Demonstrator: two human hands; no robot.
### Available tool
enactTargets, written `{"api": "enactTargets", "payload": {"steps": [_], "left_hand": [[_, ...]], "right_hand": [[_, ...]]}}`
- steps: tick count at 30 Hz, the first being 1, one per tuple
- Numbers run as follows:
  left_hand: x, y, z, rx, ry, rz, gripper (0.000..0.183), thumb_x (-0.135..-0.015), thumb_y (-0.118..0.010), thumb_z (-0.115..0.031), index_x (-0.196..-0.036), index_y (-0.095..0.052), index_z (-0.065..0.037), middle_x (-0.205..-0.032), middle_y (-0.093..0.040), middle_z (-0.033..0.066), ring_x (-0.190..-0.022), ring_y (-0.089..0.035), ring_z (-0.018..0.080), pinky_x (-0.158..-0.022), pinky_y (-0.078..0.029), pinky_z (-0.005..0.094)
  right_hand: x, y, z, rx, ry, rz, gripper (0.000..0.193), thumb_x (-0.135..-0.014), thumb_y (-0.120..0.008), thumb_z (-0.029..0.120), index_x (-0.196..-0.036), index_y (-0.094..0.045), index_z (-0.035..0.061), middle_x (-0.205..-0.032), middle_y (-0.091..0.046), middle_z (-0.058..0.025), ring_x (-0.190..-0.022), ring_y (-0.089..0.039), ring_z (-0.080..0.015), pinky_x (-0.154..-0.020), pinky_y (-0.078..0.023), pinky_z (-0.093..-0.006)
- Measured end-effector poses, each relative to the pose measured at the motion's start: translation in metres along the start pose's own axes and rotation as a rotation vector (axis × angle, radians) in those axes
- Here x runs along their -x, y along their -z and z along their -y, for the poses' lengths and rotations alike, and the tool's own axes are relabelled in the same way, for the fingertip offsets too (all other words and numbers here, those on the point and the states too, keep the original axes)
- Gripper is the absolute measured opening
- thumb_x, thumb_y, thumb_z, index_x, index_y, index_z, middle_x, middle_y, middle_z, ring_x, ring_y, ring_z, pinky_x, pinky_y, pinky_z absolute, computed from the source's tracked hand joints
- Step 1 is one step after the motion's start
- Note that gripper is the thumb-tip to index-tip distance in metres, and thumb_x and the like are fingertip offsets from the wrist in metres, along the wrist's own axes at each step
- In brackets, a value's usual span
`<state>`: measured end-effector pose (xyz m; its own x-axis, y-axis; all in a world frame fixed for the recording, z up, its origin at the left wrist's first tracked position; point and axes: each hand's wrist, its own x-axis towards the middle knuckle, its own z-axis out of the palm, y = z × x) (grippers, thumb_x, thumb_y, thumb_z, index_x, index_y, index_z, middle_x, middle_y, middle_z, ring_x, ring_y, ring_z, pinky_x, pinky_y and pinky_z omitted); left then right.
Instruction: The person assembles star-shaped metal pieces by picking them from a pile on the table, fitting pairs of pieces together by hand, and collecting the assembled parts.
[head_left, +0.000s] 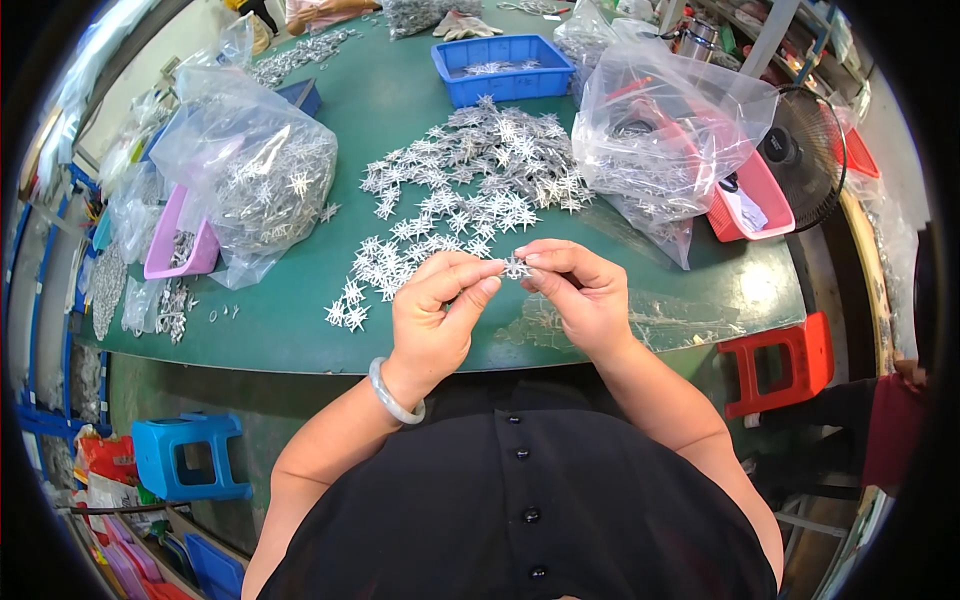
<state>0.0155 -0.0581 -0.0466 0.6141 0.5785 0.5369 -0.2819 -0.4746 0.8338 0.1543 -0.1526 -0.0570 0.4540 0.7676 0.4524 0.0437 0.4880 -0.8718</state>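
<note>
One silver spiky piece [515, 268]: pinched at fingertips by left hand [435, 315] and right hand [588, 295], on near side of star pile [500, 150]. Blue tray [525, 88] stands just beyond the pile.

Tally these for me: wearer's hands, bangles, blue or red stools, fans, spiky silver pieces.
Left hand, right hand: 2
Bangle: 1
Blue stool, red stool: 2
Fan: 1
Spiky pieces: too many to count
Total without pieces: 6
</note>
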Motion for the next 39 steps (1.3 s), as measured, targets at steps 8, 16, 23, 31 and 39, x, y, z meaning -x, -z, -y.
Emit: {"api": "enactTargets", "payload": {"steps": [8, 16, 23, 31, 39], "left_hand": [[0.000, 0.000, -0.004, -0.038, 0.055, -0.032, 0.016, -0.075, -0.061, 0.000, -0.091, -0.065, -0.003, -0.078, -0.058, 0.0054, -0.069, -0.052, 0.0102, -0.058, -0.041, 0.0205], [-0.001, 0.006, -0.004, -0.117, 0.067, -0.014, 0.019, -0.076, -0.063, -0.003, -0.094, -0.063, -0.002, -0.078, -0.058, 0.0044, -0.068, -0.052, 0.0093, -0.058, -0.041, 0.0195], [0.020, 0.005, 0.019, 0.665, 0.754, -0.003, 0.016, -0.082, -0.058, -0.010, -0.096, -0.059, -0.003, -0.077, -0.057, 0.0014, -0.063, -0.051, 0.0083, -0.055, -0.043, 0.0217], [0.017, 0.017, 0.028, 0.940, 0.918, -0.123, 0.006, -0.085, -0.048, -0.010, -0.087, -0.052, -0.006, -0.088, -0.058, 0.0097, -0.069, -0.058, 0.0183, -0.055, -0.046, 0.0248], [0.021, 0.029, 0.041, 0.977, 0.865, -0.048, 0.025, -0.080, -0.046, 0.000, -0.104, -0.052, -0.005, -0.098, -0.058, 0.0130, -0.079, -0.060, 0.0221, -0.067, -0.052, 0.0306]], "right_hand": [[0.000, 0.003, -0.003, -0.111, -0.144, 0.016, 0.013, -0.078, -0.056, -0.004, -0.089, -0.061, -0.0017, -0.095, -0.059, -0.0129, -0.072, -0.058, -0.0137, -0.064, -0.048, -0.0244], [0.002, 0.005, -0.005, -0.199, -0.271, 0.026, 0.009, -0.079, -0.058, 0.000, -0.087, -0.062, -0.0005, -0.080, -0.061, -0.0056, -0.067, -0.054, -0.0093, -0.060, -0.045, -0.0210], [-0.009, 0.004, -0.004, 0.087, -0.594, 0.295, 0.014, -0.083, -0.058, 0.012, -0.088, -0.063, 0.0006, -0.072, -0.060, -0.0010, -0.064, -0.052, -0.0053, -0.058, -0.044, -0.0202], [-0.075, 0.045, -0.044, 1.319, -0.212, 0.316, 0.024, -0.073, -0.060, 0.016, -0.094, -0.058, 0.0041, -0.089, -0.058, -0.0148, -0.088, -0.055, -0.0315, -0.076, -0.044, -0.0405], [-0.081, 0.039, -0.052, 1.357, -0.254, 0.329, 0.026, -0.071, -0.064, 0.016, -0.094, -0.055, 0.0066, -0.094, -0.055, -0.0140, -0.089, -0.055, -0.0306, -0.075, -0.044, -0.0395]]}}
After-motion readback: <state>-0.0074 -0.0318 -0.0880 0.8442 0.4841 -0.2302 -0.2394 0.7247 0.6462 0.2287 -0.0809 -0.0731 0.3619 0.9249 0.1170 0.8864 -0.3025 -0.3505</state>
